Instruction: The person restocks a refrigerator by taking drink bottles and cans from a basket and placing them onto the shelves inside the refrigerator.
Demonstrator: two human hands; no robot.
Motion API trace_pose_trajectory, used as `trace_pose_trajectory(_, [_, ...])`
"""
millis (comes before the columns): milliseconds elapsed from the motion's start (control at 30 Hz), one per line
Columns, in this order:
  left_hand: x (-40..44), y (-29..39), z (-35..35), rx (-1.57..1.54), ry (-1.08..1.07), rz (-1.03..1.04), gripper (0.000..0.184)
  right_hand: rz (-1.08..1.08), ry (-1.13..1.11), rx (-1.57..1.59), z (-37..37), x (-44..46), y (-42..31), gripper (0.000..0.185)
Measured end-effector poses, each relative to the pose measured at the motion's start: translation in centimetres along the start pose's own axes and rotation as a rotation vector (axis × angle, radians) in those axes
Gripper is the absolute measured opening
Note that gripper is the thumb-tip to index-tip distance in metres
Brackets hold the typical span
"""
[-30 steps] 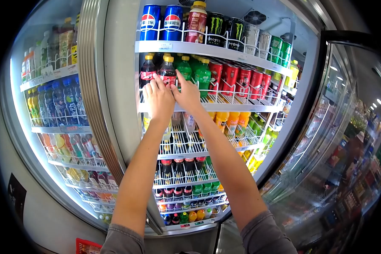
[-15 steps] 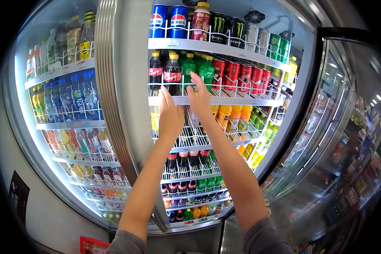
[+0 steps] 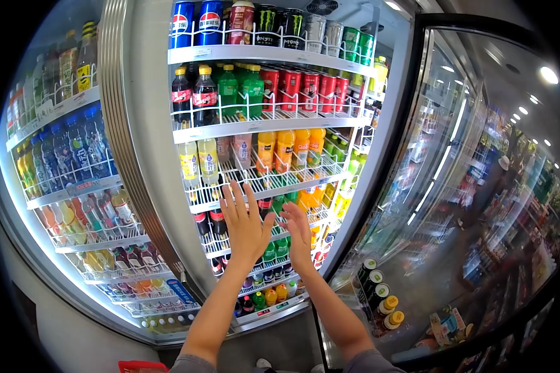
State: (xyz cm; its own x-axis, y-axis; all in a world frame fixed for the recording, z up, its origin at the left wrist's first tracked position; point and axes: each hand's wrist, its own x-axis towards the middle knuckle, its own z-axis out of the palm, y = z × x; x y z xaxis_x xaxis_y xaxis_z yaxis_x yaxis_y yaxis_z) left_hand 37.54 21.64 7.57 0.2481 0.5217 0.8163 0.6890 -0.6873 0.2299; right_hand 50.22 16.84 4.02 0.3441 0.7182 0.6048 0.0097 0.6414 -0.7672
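My left hand (image 3: 242,227) is raised before the open fridge with its fingers spread, holding nothing. Close to its right, my right hand (image 3: 298,239) is also empty, fingers stretched upward and slightly apart. Both are in front of the wire shelf (image 3: 292,184) and the rows of dark bottles (image 3: 218,221) under it. Above my hands stand orange drink bottles (image 3: 284,150) and yellow-labelled bottles (image 3: 207,160). On the shelf higher up are cola bottles with yellow caps (image 3: 205,98), green bottles (image 3: 252,93) and red cans (image 3: 310,91).
The glass door (image 3: 410,248) stands open on the right. Several cans and yellow-capped containers (image 3: 389,304) show low by it. A second lit drinks cabinet (image 3: 84,155) is on the left. Part of a red basket (image 3: 141,366) shows at the bottom edge. Pepsi cans (image 3: 210,22) line the top shelf.
Both hands have dropped from the cola bottle shelf to in front of lower shelves. The left fingers have spread. My view has turned, so the fridge sits further left and more door shows.
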Motion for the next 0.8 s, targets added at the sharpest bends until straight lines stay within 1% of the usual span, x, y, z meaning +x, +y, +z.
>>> trace_pose_trajectory(33, [-0.9, 0.7, -0.2, 0.089, -0.080, 0.003, 0.075, 0.034, 0.015, 0.011, -0.7, -0.9, -0.4, 0.046])
trace_pose_trajectory(67, [-1.9, 1.1, 0.0, 0.080, -0.124, 0.012, 0.078, 0.031, 0.023, 0.005, -1.5, -2.1, -0.3, 0.042])
trace_pose_trajectory(167, [-4.7, 3.5, -2.0, 0.093, -0.193, 0.007, 0.078, 0.029, 0.021, 0.011, -3.5, -5.2, -2.5, 0.043])
trace_pose_trajectory(233, [-6.9, 4.7, -3.7, 0.072, -0.185, -0.025, 0.077, 0.044, 0.015, 0.034, -4.4, -6.9, -3.9, 0.045])
trace_pose_trajectory(300, [-9.2, 5.9, -5.9, -0.015, -0.192, -0.062, 0.078, 0.060, 0.020, 0.049, -4.9, -8.8, -5.6, 0.047])
trace_pose_trajectory(333, [-10.6, 6.3, -6.7, -0.046, -0.170, -0.082, 0.079, 0.066, 0.026, 0.074, -4.7, -9.8, -6.8, 0.048])
trace_pose_trajectory(400, [-13.2, 7.3, -8.3, -0.108, -0.099, -0.113, 0.081, 0.071, -0.033, 0.093, -5.1, -11.7, -8.4, 0.050])
trace_pose_trajectory(433, [-14.6, 7.7, -9.5, -0.092, -0.101, -0.126, 0.081, 0.066, -0.064, 0.108, -5.1, -12.8, -9.2, 0.051])
trace_pose_trajectory(500, [-17.3, 8.7, -12.2, 0.083, -0.182, -0.131, 0.076, 0.099, -0.056, 0.128, -5.3, -14.8, -10.2, 0.057])
trace_pose_trajectory(567, [-19.9, 9.4, -14.4, 0.232, -0.227, -0.105, 0.079, 0.106, -0.056, 0.221, -5.2, -16.3, -9.6, 0.057])
trace_pose_trajectory(633, [-22.3, 9.4, -15.5, 0.260, -0.216, -0.101, 0.077, 0.198, -0.060, 0.344, -3.8, -17.3, -10.6, 0.054])
trace_pose_trajectory(700, [-23.9, 8.9, -17.0, 0.266, -0.220, -0.138, 0.075, 0.239, -0.106, 0.352, -2.9, -17.6, -10.6, 0.054])
trace_pose_trajectory(733, [-24.6, 8.6, -17.8, 0.263, -0.215, -0.161, 0.075, 0.259, -0.049, 0.393, -1.6, -17.9, -11.2, 0.047])
trace_pose_trajectory(767, [-25.2, 8.1, -18.8, 0.261, -0.207, -0.187, 0.074, 0.273, -0.072, 0.408, -0.7, -18.3, -10.9, 0.047])
trace_pose_trajectory(800, [-25.8, 7.8, -19.8, 0.287, -0.200, -0.208, 0.074, 0.303, -0.107, 0.523, 0.1, -18.3, -10.1, 0.041])
